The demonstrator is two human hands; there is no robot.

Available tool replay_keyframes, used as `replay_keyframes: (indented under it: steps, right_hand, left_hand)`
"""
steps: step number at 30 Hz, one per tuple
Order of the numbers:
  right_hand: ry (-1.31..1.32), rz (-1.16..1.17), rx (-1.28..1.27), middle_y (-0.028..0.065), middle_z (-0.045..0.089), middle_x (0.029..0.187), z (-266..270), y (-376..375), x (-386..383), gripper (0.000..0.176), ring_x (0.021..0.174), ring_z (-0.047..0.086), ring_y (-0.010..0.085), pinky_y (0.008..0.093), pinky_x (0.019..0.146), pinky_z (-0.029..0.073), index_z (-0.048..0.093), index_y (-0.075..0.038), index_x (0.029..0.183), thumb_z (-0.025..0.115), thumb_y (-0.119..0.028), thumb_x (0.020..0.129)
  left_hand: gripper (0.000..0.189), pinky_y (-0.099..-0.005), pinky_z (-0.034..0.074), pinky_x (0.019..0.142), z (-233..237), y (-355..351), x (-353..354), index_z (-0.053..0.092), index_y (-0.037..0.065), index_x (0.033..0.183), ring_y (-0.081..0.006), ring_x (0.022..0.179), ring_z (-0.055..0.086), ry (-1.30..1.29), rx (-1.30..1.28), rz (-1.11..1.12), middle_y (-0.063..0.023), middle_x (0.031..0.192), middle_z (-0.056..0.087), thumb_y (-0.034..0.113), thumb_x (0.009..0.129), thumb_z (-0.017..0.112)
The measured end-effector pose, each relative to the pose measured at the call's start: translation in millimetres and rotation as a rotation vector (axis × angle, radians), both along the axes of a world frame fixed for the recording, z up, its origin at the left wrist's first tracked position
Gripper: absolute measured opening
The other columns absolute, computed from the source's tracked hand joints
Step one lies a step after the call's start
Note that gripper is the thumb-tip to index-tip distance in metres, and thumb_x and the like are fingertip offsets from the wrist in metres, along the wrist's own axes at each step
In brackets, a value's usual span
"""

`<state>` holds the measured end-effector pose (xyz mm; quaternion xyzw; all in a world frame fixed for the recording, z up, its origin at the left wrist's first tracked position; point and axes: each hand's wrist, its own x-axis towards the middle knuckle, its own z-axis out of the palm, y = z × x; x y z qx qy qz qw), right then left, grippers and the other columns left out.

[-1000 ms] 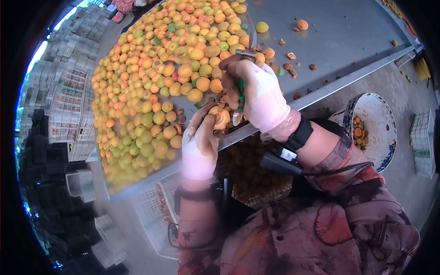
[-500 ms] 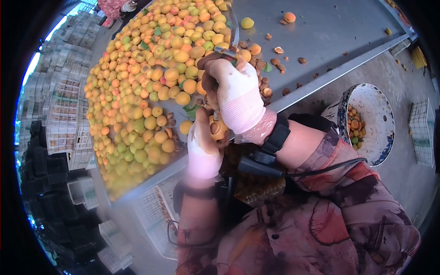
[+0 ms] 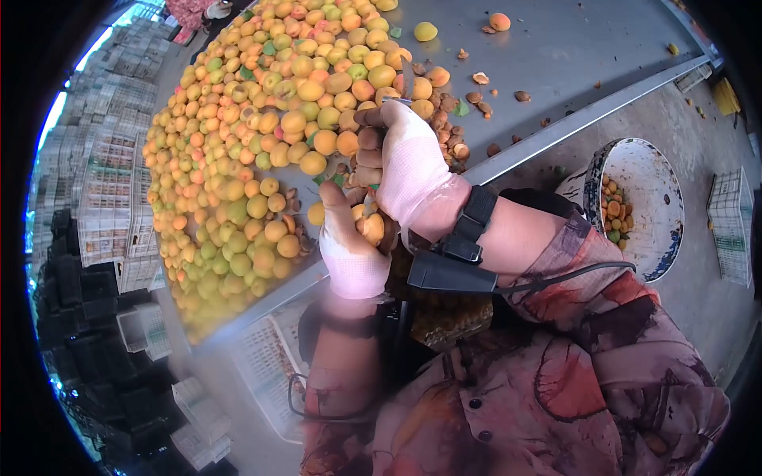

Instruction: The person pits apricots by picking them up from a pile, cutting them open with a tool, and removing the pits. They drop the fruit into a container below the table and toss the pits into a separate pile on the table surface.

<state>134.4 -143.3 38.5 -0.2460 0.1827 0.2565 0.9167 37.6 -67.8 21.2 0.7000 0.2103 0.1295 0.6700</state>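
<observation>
My left hand (image 3: 355, 247), in a pale glove with bare fingertips, is closed around an apricot (image 3: 371, 228) near the table's front edge. The fruit looks split into two lobes, partly hidden by the fingers. Just above and to the right, my right hand (image 3: 406, 155), gloved alike, is curled with its fingers bent. A knife (image 3: 397, 101) sticks out at the top of that fist, its handle mostly hidden. Beyond both hands spreads a large heap of apricots (image 3: 278, 103). Brown pits (image 3: 454, 143) lie beside the right hand.
The metal table (image 3: 540, 47) has a raised front rim. On the floor at right stands a white bucket (image 3: 663, 206) with apricots inside, beside a crate (image 3: 729, 226). Stacked crates (image 3: 111, 198) line the left. Another person's sleeve (image 3: 189, 12) shows at top left.
My right fist has turned, and the knife blade shows less now. The apricot in my left hand has changed from a brown-centred face to two orange lobes. The view has shifted slightly.
</observation>
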Motion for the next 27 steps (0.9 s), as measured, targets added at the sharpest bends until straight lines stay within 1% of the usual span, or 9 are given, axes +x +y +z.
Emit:
replay_keyframes:
  steps: [1, 8, 13, 14, 16, 19, 23, 25, 27]
  right_hand:
    - [0.038, 0.012, 0.062, -0.0018, 0.043, 0.064, 1.1, -0.1, -1.1, 0.025, 0.045, 0.026, 0.0095, 0.0261, 0.042, 0.021, 0.053, -0.003, 0.099, 0.043, -0.025, 0.093]
    - [-0.122, -0.062, -0.019, -0.0024, 0.046, 0.066, 12.4, -5.0, -4.5, 0.019, 0.045, 0.031, 0.0081, 0.0249, 0.041, 0.024, 0.055, -0.004, 0.096, 0.044, -0.02, 0.095]
    - [-1.037, -0.405, -0.809, 0.0033, 0.064, 0.079, -3.4, 4.4, -7.4, 0.021, 0.063, 0.06, 0.0219, 0.0334, 0.065, 0.048, 0.059, -0.005, 0.089, 0.064, 0.005, 0.071]
    - [-0.67, -0.272, -0.456, -0.0054, 0.049, 0.068, 3.3, 7.1, -10.4, 0.006, 0.061, 0.041, 0.0024, 0.0208, 0.052, 0.035, 0.055, -0.004, 0.086, 0.055, -0.01, 0.085]
    - [-0.714, -0.288, -0.427, -0.0049, 0.05, 0.07, 14.0, 0.6, -14.7, 0.007, 0.063, 0.042, 0.0026, 0.0207, 0.053, 0.036, 0.055, -0.004, 0.087, 0.055, -0.01, 0.085]
    - [-0.773, -0.308, -0.402, -0.0042, 0.052, 0.073, 8.0, 1.3, -12.9, 0.008, 0.065, 0.044, 0.003, 0.0211, 0.054, 0.037, 0.056, -0.003, 0.089, 0.055, -0.01, 0.086]
    - [-0.836, -0.326, -0.427, -0.0029, 0.053, 0.073, 3.2, 3.0, -13.5, 0.01, 0.064, 0.045, 0.0042, 0.0222, 0.055, 0.038, 0.058, -0.002, 0.09, 0.054, -0.011, 0.086]
    - [-0.717, -0.23, -0.394, -0.0018, 0.053, 0.071, 9.8, -3.3, -16.4, 0.011, 0.064, 0.046, 0.0053, 0.0234, 0.056, 0.04, 0.058, -0.001, 0.089, 0.054, -0.011, 0.085]
    - [-0.599, -0.133, -0.358, -0.0006, 0.053, 0.07, 6.9, -1.9, -15.0, 0.012, 0.065, 0.047, 0.0063, 0.0245, 0.056, 0.041, 0.058, -0.001, 0.089, 0.054, -0.012, 0.085]
  left_hand:
    - [0.071, -0.0241, 0.05, 0.07, 12.0, -1.8, -1.3, 0.057, -0.008, 0.113, -0.0108, 0.083, 0.06, 0.113, -0.279, -0.007, -0.0072, 0.097, 0.064, 0.059, 0.1, 0.038]
    - [0.07, -0.0243, 0.046, 0.062, -1.7, 9.7, 4.7, 0.059, -0.005, 0.107, -0.0101, 0.072, 0.057, 0.048, -0.014, -0.082, -0.0036, 0.084, 0.061, 0.061, 0.1, 0.033]
    - [0.045, -0.0282, 0.045, 0.059, -11.9, 19.9, 3.1, 0.056, -0.002, 0.099, -0.014, 0.067, 0.055, 0.07, -0.194, -0.123, -0.0048, 0.078, 0.06, 0.042, 0.102, 0.046]
    - [0.045, -0.0282, 0.045, 0.059, -17.5, 23.4, 3.9, 0.056, -0.002, 0.099, -0.014, 0.067, 0.055, 0.07, -0.194, -0.124, -0.0048, 0.078, 0.06, 0.042, 0.102, 0.046]
    - [0.02, -0.0334, 0.045, 0.06, -26.5, 29.0, 6.1, 0.052, 0.001, 0.099, -0.0228, 0.068, 0.056, -0.027, 0.62, -0.18, -0.011, 0.081, 0.06, 0.017, 0.091, 0.06]
    - [0.027, -0.0382, 0.046, 0.062, -26.3, 30.4, 7.9, 0.049, 0.003, 0.101, -0.032, 0.07, 0.054, 0.05, 0.312, -0.148, -0.0167, 0.085, 0.059, 0.004, 0.078, 0.063]
    - [0.025, -0.0395, 0.045, 0.062, -38.0, 36.5, 8.8, 0.049, 0.003, 0.101, -0.0319, 0.069, 0.053, 0.02, 0.581, -0.187, -0.0155, 0.081, 0.057, 0.008, 0.081, 0.063]
    - [0.054, -0.0289, 0.049, 0.066, -36.4, 34.4, 14.0, 0.058, 0.0, 0.109, -0.0137, 0.075, 0.06, -0.152, 0.759, -0.172, -0.0042, 0.085, 0.064, 0.052, 0.101, 0.045]
    - [0.034, -0.0318, 0.045, 0.064, -26.1, 23.7, 14.9, 0.054, 0.001, 0.103, -0.0161, 0.073, 0.055, -0.121, 0.495, -0.141, -0.0068, 0.081, 0.056, 0.034, 0.099, 0.046]
